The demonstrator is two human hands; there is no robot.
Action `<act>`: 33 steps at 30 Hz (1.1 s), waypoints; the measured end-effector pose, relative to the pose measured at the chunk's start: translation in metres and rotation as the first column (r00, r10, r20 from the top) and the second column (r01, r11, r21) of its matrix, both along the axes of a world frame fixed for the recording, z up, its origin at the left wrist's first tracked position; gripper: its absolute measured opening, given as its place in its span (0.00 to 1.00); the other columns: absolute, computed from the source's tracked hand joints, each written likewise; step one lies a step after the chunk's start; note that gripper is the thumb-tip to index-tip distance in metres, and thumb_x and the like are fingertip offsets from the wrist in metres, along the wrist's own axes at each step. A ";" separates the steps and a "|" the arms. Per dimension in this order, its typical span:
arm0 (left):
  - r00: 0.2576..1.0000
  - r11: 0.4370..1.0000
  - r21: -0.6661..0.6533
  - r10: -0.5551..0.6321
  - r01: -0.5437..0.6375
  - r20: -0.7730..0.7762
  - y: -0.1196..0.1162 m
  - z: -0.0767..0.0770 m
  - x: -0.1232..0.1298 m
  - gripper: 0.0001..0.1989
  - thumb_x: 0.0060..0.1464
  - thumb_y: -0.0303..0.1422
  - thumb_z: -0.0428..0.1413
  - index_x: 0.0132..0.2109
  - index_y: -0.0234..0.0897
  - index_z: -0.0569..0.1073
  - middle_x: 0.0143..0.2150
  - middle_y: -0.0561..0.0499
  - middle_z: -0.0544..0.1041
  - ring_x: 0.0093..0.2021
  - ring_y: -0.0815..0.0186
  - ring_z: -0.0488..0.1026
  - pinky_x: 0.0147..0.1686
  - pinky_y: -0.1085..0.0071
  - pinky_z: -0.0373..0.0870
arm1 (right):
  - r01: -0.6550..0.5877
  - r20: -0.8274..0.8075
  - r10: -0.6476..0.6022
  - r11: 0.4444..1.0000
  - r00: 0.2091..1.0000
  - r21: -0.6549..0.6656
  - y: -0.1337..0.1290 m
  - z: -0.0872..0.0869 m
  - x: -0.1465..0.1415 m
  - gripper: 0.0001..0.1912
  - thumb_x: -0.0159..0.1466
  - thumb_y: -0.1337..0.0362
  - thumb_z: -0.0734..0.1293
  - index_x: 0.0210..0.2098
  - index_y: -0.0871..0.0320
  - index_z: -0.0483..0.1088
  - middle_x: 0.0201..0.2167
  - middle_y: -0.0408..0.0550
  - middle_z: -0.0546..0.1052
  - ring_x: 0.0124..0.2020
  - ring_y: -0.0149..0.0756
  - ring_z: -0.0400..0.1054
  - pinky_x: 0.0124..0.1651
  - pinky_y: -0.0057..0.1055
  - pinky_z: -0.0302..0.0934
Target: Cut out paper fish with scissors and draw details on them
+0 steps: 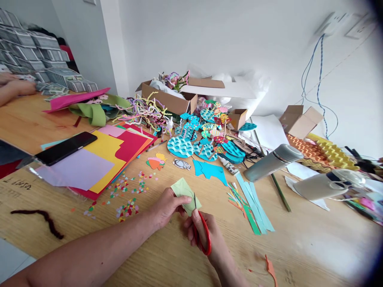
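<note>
A small piece of light green paper (183,189) with faint drawn lines is pinched between the thumb and fingers of my left hand (167,205). My right hand (206,237) has its fingers through the handles of red-handled scissors (206,239). The scissor blades lie at the right edge of the green paper. Beyond the paper are a blue paper piece (211,171), a fish-like cutout in pink and orange (155,162) and a small black-and-white drawn cutout (181,164). Round confetti (128,207) is scattered left of my left hand.
Coloured sheets (80,167) under a black phone (70,147) lie left. Blue wavy discs (180,147), pipe cleaners (146,109) and cardboard boxes (169,99) stand behind. Paper strips (254,203), a grey bottle (271,161) and a white bottle (323,184) are right. Another person's hand (19,87) is far left.
</note>
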State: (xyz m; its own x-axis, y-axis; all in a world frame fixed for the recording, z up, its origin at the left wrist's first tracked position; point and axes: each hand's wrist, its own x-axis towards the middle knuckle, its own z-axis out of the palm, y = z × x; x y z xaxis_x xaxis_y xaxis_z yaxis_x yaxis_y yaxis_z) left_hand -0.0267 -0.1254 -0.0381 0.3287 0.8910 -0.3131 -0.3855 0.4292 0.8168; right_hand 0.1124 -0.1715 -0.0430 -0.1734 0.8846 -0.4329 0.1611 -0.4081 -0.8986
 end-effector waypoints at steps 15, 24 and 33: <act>0.999 0.999 -0.027 -0.023 0.024 0.037 -0.001 0.000 0.000 0.12 0.38 0.37 0.63 0.29 0.31 0.75 0.24 0.52 0.73 0.24 0.70 0.67 0.23 0.74 0.59 | -0.001 -0.014 0.002 1.000 1.000 0.029 -0.002 0.007 -0.002 0.35 0.55 0.32 0.59 0.26 0.62 0.69 0.13 0.42 0.67 0.12 0.24 0.57 0.14 0.22 0.45; 0.998 0.999 -0.031 -0.026 0.027 0.056 -0.002 -0.002 0.000 0.12 0.39 0.36 0.63 0.30 0.31 0.76 0.26 0.51 0.75 0.24 0.70 0.67 0.24 0.74 0.59 | 0.013 -0.054 -0.011 1.000 0.998 0.021 -0.004 0.008 -0.002 0.35 0.56 0.33 0.58 0.26 0.62 0.69 0.12 0.41 0.67 0.12 0.23 0.56 0.14 0.21 0.44; 0.998 0.999 -0.044 -0.017 0.020 0.066 -0.002 -0.001 0.000 0.13 0.37 0.36 0.65 0.30 0.31 0.76 0.26 0.51 0.75 0.25 0.70 0.68 0.24 0.74 0.60 | 0.004 -0.049 -0.003 0.999 0.999 0.034 -0.004 0.008 -0.002 0.35 0.56 0.33 0.59 0.25 0.63 0.69 0.12 0.41 0.67 0.11 0.23 0.56 0.14 0.21 0.44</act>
